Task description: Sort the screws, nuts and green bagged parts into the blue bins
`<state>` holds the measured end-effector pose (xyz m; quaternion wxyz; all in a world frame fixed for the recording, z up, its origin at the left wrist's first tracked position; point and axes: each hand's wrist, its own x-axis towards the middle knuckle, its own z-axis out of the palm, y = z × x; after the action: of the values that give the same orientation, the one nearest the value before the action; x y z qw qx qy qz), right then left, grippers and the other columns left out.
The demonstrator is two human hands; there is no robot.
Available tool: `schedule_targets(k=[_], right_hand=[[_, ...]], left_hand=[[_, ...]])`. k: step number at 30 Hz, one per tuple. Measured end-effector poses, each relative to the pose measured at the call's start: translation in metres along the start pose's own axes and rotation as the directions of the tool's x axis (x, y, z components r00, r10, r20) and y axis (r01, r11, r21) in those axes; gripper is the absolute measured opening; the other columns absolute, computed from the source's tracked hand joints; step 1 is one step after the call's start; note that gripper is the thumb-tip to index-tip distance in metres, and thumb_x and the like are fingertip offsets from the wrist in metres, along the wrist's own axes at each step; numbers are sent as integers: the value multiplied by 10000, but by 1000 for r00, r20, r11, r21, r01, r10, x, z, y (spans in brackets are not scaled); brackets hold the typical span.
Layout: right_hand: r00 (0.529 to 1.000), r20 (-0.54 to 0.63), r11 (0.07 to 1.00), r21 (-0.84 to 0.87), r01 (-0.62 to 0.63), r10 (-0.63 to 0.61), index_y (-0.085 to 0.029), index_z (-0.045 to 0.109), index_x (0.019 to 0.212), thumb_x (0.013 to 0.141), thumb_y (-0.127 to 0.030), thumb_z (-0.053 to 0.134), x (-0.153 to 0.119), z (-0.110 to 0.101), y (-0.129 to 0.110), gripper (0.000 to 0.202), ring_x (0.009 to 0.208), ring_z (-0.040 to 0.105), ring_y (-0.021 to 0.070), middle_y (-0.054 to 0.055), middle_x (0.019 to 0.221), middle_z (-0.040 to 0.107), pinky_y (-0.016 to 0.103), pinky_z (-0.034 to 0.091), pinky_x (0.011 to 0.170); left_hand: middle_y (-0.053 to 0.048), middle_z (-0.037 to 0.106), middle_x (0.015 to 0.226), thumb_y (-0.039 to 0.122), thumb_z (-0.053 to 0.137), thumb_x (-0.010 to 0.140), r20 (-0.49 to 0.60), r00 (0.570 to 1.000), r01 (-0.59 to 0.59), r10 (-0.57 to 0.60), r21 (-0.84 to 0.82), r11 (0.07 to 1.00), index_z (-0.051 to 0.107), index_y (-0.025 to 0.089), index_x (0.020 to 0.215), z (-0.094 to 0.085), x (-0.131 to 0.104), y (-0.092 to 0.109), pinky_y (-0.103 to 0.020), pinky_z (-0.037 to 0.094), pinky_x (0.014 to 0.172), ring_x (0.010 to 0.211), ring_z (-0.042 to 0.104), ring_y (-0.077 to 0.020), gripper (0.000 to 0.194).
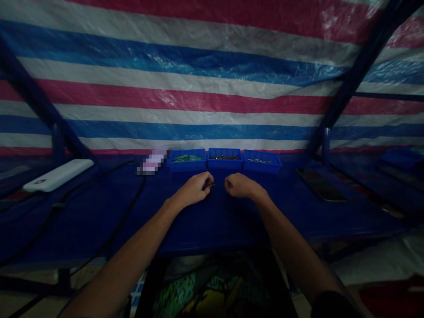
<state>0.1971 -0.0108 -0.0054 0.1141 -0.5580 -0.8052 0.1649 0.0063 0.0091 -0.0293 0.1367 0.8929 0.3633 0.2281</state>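
Note:
Over the middle of the blue table [212, 225], my left hand [198, 187] is closed in a pinch. A small, thin piece pokes out at its fingertips, too small and dark to name. Just to the right, my right hand [241, 185] is curled closed; what its fingers hold, if anything, is hidden. A short gap separates the two hands. Beyond them stand three blue bins in a row: the left bin [188, 166] has green pieces, the middle bin [225, 164] small brassy metal parts, the right bin [262, 167] thin silvery pieces.
A white power bank [59, 175] and black cables [121, 221] lie on the left, near a lit, blurred phone screen [152, 162]. A dark phone [321, 185] rests on the right. Blue frame posts [347, 88] and a striped plastic sheet [198, 79] rise behind.

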Motion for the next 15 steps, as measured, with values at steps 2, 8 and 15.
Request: schedule_targets(k=[2, 8, 15], right_hand=[[992, -119, 999, -6, 50, -51, -188, 652, 774, 723, -69, 512, 3, -1, 2, 191, 671, 575, 141, 32, 760, 646, 244, 400, 620], [677, -706, 976, -108, 190, -210, -172, 582, 1023, 882, -202, 365, 14, -18, -1, 260, 969, 520, 184, 90, 1000, 602, 320, 379, 868], [741, -672, 996, -63, -67, 8, -124, 576, 1019, 851, -199, 410, 64, -14, 34, 248, 932, 515, 216, 123, 976, 590, 336, 380, 830]], left_hand=[[-21, 567, 804, 107, 437, 715, 19, 1000, -12, 12, 0, 1000, 501, 166, 876, 1, 0, 1, -258, 396, 628, 680, 518, -128, 183], [-28, 565, 817, 113, 448, 722, -1, 1000, -27, 27, 6, 1000, 508, 166, 885, 4, -1, -1, -278, 403, 659, 721, 525, -144, 181], [-22, 552, 825, 117, 447, 768, -37, 997, -74, 75, 4, 997, 521, 170, 861, 2, -2, 2, -269, 419, 687, 738, 523, -129, 130]])
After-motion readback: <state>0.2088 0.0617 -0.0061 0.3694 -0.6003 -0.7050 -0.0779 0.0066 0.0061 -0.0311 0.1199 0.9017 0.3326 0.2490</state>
